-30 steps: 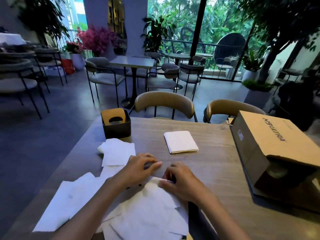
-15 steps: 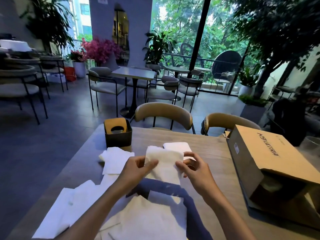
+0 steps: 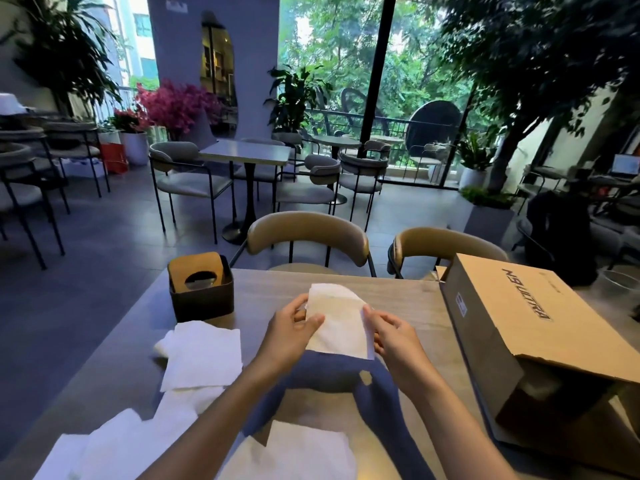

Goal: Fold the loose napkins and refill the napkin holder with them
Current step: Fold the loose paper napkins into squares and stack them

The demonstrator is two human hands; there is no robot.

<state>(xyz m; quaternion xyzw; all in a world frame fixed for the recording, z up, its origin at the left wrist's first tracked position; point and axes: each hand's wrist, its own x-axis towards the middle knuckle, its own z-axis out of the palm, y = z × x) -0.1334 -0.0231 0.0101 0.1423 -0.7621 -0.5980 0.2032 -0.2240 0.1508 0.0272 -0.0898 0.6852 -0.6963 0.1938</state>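
A white napkin [image 3: 337, 322] hangs in the air above the table, held upright between both hands. My left hand [image 3: 291, 332] pinches its left edge and my right hand [image 3: 394, 336] pinches its right edge. The dark napkin holder [image 3: 201, 289] with a tan wooden lid stands at the table's far left. Loose unfolded napkins [image 3: 202, 355] lie on the table to the left, and more napkins [image 3: 298, 452] lie near the front edge under my forearms. The folded stack seen earlier is hidden behind the held napkin.
A large cardboard box [image 3: 526, 334] lies on its side on the right of the wooden table [image 3: 408, 296]. Two tan chairs [image 3: 308, 233] stand at the table's far edge. Café tables and chairs fill the room beyond.
My hands picked a napkin off the pile near me and raised it off the table. It is now higher and farther forward, covering the folded stack.
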